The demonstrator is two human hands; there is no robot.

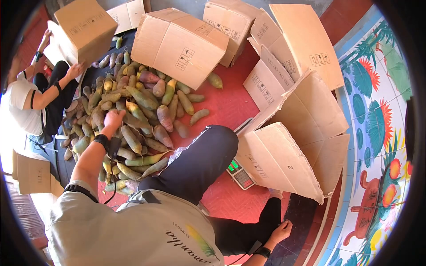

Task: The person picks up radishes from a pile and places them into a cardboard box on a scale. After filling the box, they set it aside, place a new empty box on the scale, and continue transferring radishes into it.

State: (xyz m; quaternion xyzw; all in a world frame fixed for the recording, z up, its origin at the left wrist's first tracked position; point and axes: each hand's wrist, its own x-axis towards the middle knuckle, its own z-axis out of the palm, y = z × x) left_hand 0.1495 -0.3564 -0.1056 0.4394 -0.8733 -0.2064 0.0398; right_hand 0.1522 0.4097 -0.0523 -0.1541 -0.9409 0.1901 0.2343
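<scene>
A large heap of radishes [144, 95], green, brown and purplish, lies on the left side of the floor. My left hand [114, 119] reaches into the heap, its fingers curled down around a radish that the hand mostly covers. Low on the right, my right hand [282, 230] rests beside my black trouser leg, fingers closed, with no object visible in it. A digital scale [242, 177] with lit green figures sits by my knee, partly under an open cardboard box [284, 155].
Another person [26, 99] at the left holds a cardboard box [86, 29] above the heap. More boxes [179, 44] stand along the back, one leaning over the radishes. A flap-open box [306, 44] is at the right, before a painted tile wall [377, 133]. The floor [222, 104] is red.
</scene>
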